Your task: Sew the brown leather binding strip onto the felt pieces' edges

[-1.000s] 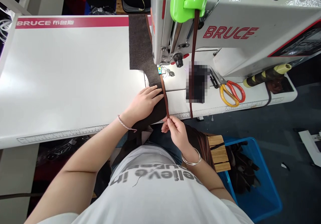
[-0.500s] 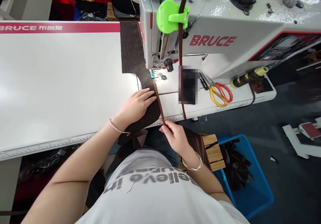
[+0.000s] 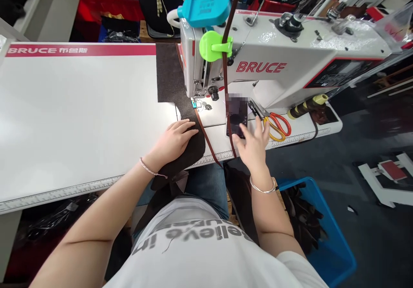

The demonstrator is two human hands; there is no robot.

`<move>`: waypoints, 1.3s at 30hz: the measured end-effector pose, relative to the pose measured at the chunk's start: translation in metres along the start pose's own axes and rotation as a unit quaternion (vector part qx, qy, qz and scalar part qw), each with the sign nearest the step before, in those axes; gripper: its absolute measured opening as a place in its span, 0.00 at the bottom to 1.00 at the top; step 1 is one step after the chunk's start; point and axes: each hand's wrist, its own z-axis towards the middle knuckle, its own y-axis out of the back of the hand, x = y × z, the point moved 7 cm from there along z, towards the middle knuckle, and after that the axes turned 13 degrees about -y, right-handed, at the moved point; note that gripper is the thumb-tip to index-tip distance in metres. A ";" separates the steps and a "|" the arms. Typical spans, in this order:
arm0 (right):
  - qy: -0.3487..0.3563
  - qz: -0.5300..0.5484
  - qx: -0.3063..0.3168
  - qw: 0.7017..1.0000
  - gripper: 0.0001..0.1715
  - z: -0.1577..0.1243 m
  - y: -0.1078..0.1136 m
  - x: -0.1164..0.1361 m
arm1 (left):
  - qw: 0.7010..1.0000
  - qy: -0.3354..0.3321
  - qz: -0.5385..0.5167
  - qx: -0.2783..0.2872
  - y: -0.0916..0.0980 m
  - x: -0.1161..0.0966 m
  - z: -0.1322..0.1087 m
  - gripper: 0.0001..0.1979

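My left hand (image 3: 176,139) lies flat, fingers stretched, on a dark brown fabric piece (image 3: 172,78) that runs under the head of a white sewing machine (image 3: 258,47). From the needle area a narrow brown binding strip (image 3: 208,140) trails loose over the table's front edge. My right hand (image 3: 253,144) is over the front edge with fingers spread and nothing in them, close to a phone (image 3: 237,113) and the handles of a pair of scissors (image 3: 280,126). I cannot tell whether its fingertips touch the phone. Another brown strip (image 3: 226,79) hangs from a green clip (image 3: 213,46) in front of the machine.
The white table (image 3: 80,116) stretches left, with a ruler along its front edge. A yellow thread cone (image 3: 308,106) wound with dark thread lies at the right end. Below stands a blue bin (image 3: 335,236) of dark pieces. Part of another person (image 3: 159,4) shows behind the machine.
My right hand has let go of the binding strip and moved right and up towards the phone and scissors, its fingers opening. My left hand stays on the fabric. The view has shifted slightly.
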 end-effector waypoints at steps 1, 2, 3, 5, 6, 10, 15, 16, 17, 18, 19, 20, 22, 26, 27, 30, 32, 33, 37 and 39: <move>0.010 0.006 0.024 1.000 0.26 -0.001 -0.006 0.004 | 1.000 0.001 0.003 -0.005 0.001 0.000 -0.001 0.20; 0.025 0.022 0.038 0.999 0.25 -0.004 -0.008 0.008 | 1.000 0.004 0.005 -0.011 0.002 0.000 -0.001 0.20; 0.037 0.048 0.036 0.998 0.25 -0.008 -0.006 0.013 | 1.000 0.009 0.006 -0.016 0.003 0.001 -0.002 0.19; 0.039 0.125 -0.022 0.991 0.24 -0.018 0.008 0.021 | 0.999 0.029 0.004 -0.024 0.005 0.003 -0.004 0.18; 0.035 0.174 -0.067 0.982 0.23 -0.025 0.018 0.025 | 0.999 0.044 0.003 -0.028 0.006 0.006 -0.004 0.18; 0.118 0.339 -0.083 0.930 0.14 -0.050 0.031 0.061 | 0.991 0.119 0.002 -0.053 0.013 0.018 -0.005 0.20; 0.103 0.317 0.070 0.940 0.15 -0.032 -0.001 0.109 | 0.980 0.192 -0.013 -0.059 0.020 0.033 -0.003 0.21; 0.088 0.307 0.064 0.945 0.16 -0.026 -0.002 0.112 | 0.975 0.210 -0.030 -0.061 0.021 0.036 -0.003 0.21; 0.079 0.302 0.057 0.948 0.16 -0.021 0.000 0.114 | 0.970 0.231 -0.052 -0.061 0.021 0.040 -0.003 0.21; 0.076 0.305 0.055 0.948 0.17 -0.018 0.003 0.115 | 0.963 0.253 -0.075 -0.059 0.021 0.043 -0.004 0.21; 0.079 0.313 0.061 0.944 0.17 -0.018 0.007 0.113 | 0.955 0.274 -0.096 -0.056 0.021 0.047 -0.004 0.21; 0.087 0.324 0.071 0.939 0.17 -0.020 0.012 0.111 | 0.948 0.292 -0.112 -0.051 0.020 0.049 -0.004 0.19; 0.101 0.343 0.089 0.930 0.18 -0.029 0.022 0.098 | 0.936 0.324 -0.127 -0.045 0.020 0.053 -0.003 0.15; 0.007 0.308 -0.018 0.951 0.23 -0.029 0.037 0.040 | 0.925 0.361 -0.109 -0.041 0.022 0.055 0.001 0.09; -0.011 0.276 -0.047 0.960 0.23 -0.025 0.037 0.026 | 0.924 0.367 -0.098 -0.036 0.023 0.055 0.003 0.10; 0.005 0.155 -0.083 0.984 0.21 -0.009 0.026 0.004 | 0.920 0.386 -0.066 -0.017 0.024 0.054 0.007 0.16; 0.022 0.098 -0.084 0.991 0.21 -0.002 0.016 -0.003 | 0.916 0.397 -0.057 -0.010 0.024 0.055 0.008 0.19; 0.027 0.081 -0.083 0.993 0.21 -0.001 0.012 -0.006 | 0.914 0.401 -0.057 -0.010 0.024 0.055 0.009 0.20; 0.039 0.052 -0.069 0.995 0.23 -0.003 0.001 -0.006 | 0.910 0.410 -0.061 -0.029 0.021 0.057 0.009 0.20; 0.039 0.052 -0.061 0.996 0.24 -0.003 -0.003 -0.005 | 0.907 0.415 -0.065 -0.033 0.020 0.059 0.009 0.19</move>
